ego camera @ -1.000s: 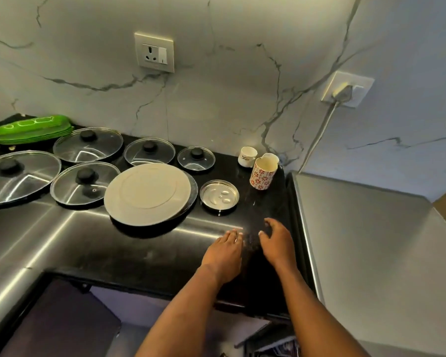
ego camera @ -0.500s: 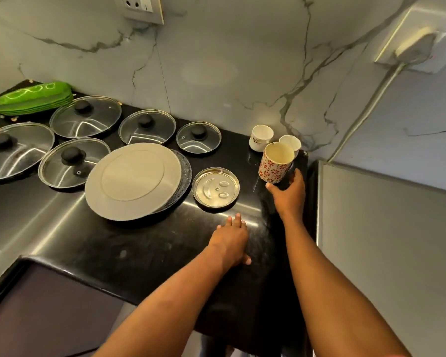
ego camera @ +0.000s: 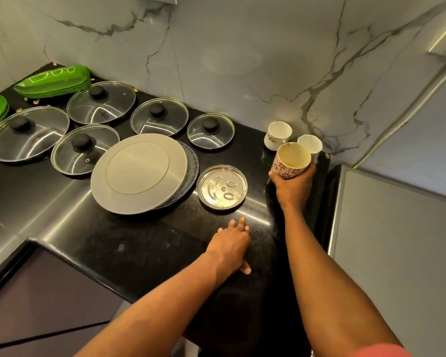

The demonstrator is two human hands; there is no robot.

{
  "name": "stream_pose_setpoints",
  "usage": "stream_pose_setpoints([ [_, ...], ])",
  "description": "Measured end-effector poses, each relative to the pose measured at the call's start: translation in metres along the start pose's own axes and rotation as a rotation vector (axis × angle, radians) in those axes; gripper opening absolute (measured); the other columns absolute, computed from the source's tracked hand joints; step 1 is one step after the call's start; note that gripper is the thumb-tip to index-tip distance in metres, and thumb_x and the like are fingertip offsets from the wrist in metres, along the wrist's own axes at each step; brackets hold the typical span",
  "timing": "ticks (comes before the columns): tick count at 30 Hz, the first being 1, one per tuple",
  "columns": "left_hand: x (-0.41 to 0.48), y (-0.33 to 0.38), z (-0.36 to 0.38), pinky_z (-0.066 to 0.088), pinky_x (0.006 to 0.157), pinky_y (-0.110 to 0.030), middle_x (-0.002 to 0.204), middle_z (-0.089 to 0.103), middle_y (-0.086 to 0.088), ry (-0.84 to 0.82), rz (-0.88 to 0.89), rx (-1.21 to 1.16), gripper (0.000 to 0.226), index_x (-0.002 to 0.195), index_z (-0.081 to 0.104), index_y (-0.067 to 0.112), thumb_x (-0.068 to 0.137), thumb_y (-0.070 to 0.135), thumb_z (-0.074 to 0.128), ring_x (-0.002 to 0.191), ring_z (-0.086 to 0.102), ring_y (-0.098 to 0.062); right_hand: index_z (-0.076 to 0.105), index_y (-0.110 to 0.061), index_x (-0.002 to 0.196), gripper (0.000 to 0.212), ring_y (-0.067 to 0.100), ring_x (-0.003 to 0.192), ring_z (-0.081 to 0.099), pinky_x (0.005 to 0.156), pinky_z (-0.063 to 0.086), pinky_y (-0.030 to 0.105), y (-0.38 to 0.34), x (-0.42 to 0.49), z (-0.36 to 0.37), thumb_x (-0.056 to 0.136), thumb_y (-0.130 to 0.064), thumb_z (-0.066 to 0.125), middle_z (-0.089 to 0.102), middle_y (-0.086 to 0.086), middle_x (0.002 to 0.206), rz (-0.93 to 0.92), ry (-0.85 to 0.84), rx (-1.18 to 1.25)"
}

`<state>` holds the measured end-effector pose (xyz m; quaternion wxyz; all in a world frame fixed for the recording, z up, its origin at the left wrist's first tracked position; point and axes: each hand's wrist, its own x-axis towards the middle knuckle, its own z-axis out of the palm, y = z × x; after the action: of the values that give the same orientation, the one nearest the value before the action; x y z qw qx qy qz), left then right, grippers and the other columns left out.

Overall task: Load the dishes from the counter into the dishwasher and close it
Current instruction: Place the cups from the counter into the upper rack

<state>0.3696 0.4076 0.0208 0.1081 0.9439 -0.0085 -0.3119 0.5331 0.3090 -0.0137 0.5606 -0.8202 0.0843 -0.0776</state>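
One cup (ego camera: 289, 163) gripped in right hand (ego camera: 292, 188), left hand (ego camera: 231, 244) flat on worktop (ego camera: 139, 240); next, lower it into dishwasher, probably below.

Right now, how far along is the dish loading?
Barely begun. Nothing visibly done: the dishwasher is out of view. In hand: the right hand grips the red-flowered cup, while the left hand rests flat on the black counter. Left: two white cups, the small steel plate, the grey plates, five glass lids and the green plates, all on the counter.
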Motion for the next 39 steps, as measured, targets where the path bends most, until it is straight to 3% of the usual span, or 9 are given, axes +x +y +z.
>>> stream_pose_setpoints([
  [12, -0.016, -0.004, 0.009, 0.012, 0.121, -0.052, 0.165, -0.001, -0.014, 0.109, 0.041, -0.108, 0.107, 0.156, 0.010, 0.005, 0.081, 0.037, 0.078, 0.151, 0.002, -0.033, 0.035, -0.023, 0.139, 0.097, 0.020, 0.117, 0.056, 0.091, 0.049, 0.035, 0.003, -0.088, -0.037, 0.060, -0.036, 0.089, 0.056, 0.000, 0.131, -0.035, -0.006, -0.020],
  [19, -0.064, -0.023, 0.060, 0.010, 0.122, -0.039, 0.165, 0.003, -0.011, 0.340, 0.088, -0.096, 0.080, 0.157, 0.005, 0.010, 0.100, 0.044, 0.049, 0.152, 0.005, -0.026, 0.036, -0.022, 0.139, 0.097, 0.015, 0.118, 0.053, 0.091, 0.046, 0.028, 0.010, -0.175, -0.069, 0.060, -0.035, 0.090, 0.054, -0.001, 0.133, -0.046, 0.020, -0.042],
  [27, -0.135, -0.039, 0.113, 0.001, 0.122, -0.036, 0.165, -0.002, -0.009, 0.423, 0.206, -0.012, 0.071, 0.157, 0.001, 0.010, 0.104, 0.045, 0.034, 0.152, -0.002, -0.023, 0.036, -0.023, 0.138, 0.095, 0.020, 0.117, 0.056, 0.091, 0.050, 0.033, 0.017, -0.302, -0.103, 0.061, -0.042, 0.089, 0.056, -0.001, 0.132, -0.031, 0.087, -0.116],
  [33, -0.175, -0.020, 0.155, -0.004, 0.123, -0.037, 0.165, -0.005, -0.008, 0.408, 0.287, 0.029, 0.068, 0.157, -0.002, 0.010, 0.106, 0.043, 0.027, 0.152, -0.007, -0.021, 0.036, -0.018, 0.140, 0.098, 0.014, 0.116, 0.053, 0.089, 0.039, 0.022, 0.027, -0.384, -0.130, 0.061, -0.037, 0.091, 0.055, 0.001, 0.133, 0.012, 0.142, -0.124],
  [39, -0.220, 0.013, 0.203, -0.006, 0.122, -0.036, 0.165, -0.007, -0.008, 0.385, 0.345, 0.063, 0.067, 0.157, -0.003, 0.010, 0.106, 0.044, 0.023, 0.152, -0.007, -0.021, 0.033, -0.030, 0.137, 0.095, 0.014, 0.114, 0.056, 0.090, 0.051, 0.034, 0.053, -0.450, -0.180, 0.061, -0.037, 0.089, 0.054, -0.005, 0.131, 0.067, 0.163, -0.096],
])
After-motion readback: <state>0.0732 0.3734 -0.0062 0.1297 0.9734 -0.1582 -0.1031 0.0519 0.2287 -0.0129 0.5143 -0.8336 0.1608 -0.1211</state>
